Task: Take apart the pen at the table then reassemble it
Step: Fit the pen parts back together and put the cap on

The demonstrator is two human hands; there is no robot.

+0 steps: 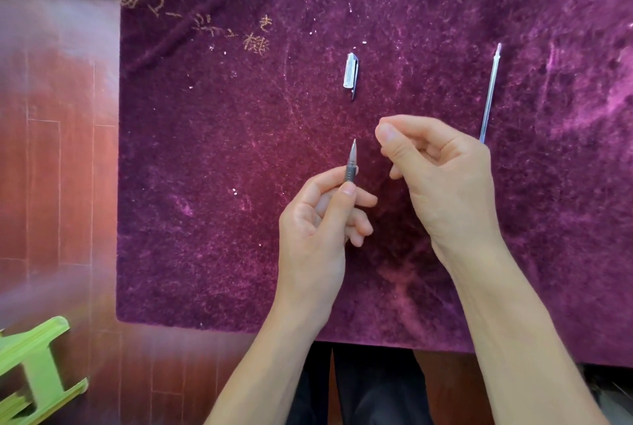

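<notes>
My left hand (320,219) grips a grey pen barrel (351,164) upright-tilted, its pointed tip aimed away from me, thumb pressed on the ribbed grip. My right hand (435,168) hovers just right of the tip with fingers curled and thumb near the forefinger; nothing shows between them. A clear pen cap (351,73) with a dark clip lies on the purple cloth beyond the hands. The thin ink refill (490,92) lies lengthwise to the right, its near end by my right knuckles.
The table carries a purple velvet cloth (212,185) with gold lettering at the far left. Its left edge drops to a reddish wood floor (58,150). A green plastic stool (34,373) stands at the lower left. My dark-trousered legs are under the near edge.
</notes>
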